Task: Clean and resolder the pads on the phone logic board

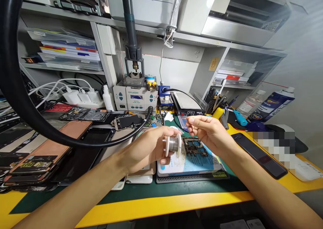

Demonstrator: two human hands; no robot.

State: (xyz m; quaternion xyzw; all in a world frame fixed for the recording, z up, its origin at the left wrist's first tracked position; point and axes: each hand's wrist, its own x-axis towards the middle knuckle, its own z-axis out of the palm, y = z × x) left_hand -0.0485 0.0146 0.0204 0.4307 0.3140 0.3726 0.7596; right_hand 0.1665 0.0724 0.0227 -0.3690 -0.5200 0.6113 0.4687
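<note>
A small white spool of thin silvery wire [173,146] is held in my left hand [153,146], with the fingers wrapped round it. To its right, my right hand [208,129] is closed in a pinch, thumb against forefinger; whatever lies between the fingertips is too small to make out. Both hands are above a white and blue box [176,166]. On that box, just below my right hand, lies a dark circuit-board frame [195,147]. The box rests on a dark perforated plate [191,178].
Phone housings [68,135] are stacked at the left. A thick black cable [75,142] loops across the front left. Behind stands a hot-air station [136,98]. A black phone [259,155], a spray can [272,104] and hand tools [218,113] are at the right.
</note>
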